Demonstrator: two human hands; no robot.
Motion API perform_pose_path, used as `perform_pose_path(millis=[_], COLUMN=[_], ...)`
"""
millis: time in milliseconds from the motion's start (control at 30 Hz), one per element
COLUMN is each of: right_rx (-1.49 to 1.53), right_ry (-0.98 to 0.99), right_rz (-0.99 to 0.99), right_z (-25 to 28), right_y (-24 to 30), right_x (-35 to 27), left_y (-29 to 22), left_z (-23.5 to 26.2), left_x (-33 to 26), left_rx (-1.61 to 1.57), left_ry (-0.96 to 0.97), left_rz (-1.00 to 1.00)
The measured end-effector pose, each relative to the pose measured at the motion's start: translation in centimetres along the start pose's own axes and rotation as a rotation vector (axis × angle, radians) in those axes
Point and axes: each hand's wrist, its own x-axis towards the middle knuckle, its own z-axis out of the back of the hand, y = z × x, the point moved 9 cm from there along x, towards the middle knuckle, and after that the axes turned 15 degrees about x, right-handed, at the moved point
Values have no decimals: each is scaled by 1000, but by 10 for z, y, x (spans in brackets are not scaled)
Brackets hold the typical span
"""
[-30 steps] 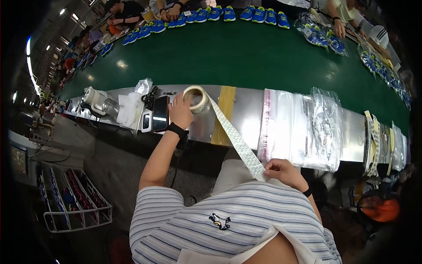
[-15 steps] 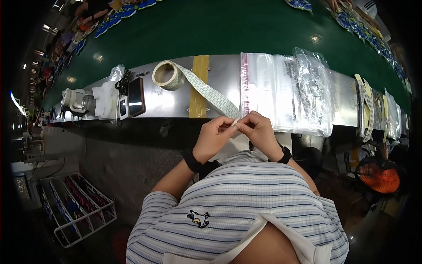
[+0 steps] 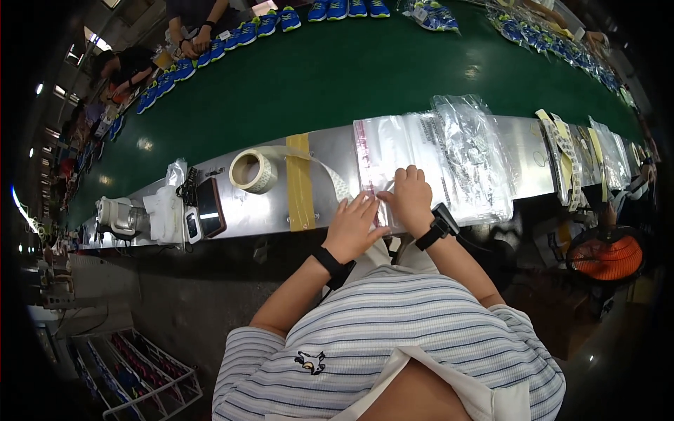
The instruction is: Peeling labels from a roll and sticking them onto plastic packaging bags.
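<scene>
My left hand (image 3: 353, 228) lies with fingers spread over the near left edge of a stack of clear plastic bags (image 3: 400, 140). A white printed label strip (image 3: 335, 177) runs from a sticker roll (image 3: 253, 172) down to its fingertips. My right hand (image 3: 411, 201) rests on the bags just right of it, fingers stretched forward and thumb out toward the left hand. Nothing shows in its grasp; the surface under its fingers is hidden. A pink-red stripe (image 3: 362, 147) runs along the bags' left edge.
Yellow tape (image 3: 300, 189) crosses the metal ledge (image 3: 270, 210). Left stand a phone (image 3: 210, 207), a small white device (image 3: 192, 224) and a clear-and-white appliance (image 3: 118, 216). Beyond lies a green belt (image 3: 316, 84) with blue shoes (image 3: 246, 34) and co-workers' hands (image 3: 195, 46). An orange fan (image 3: 605, 254) is right.
My hands have parted from their pinch on the strip's end and reached forward onto the bags. The strip now sags and twists. The view has shifted, showing more shoes at the far side.
</scene>
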Motion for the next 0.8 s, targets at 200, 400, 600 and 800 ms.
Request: perform_pose_path(millis=[200,400,600,800], right_rx=[59,351,797,896], right_ry=[-50,-219,-81,-343], right_rz=[1,-25,-375,-395], right_z=[-17,20,3,43], right_y=[-22,-29,-73,-112], right_x=[-9,-5,-13,-14], left_y=[7,6,9,15], left_z=[-16,-2,-15,-90], left_x=[-14,-5,72,88], left_rx=[-43,-1,-2034,-1901], left_ry=[59,86,196,358], left_rz=[66,18,301,555])
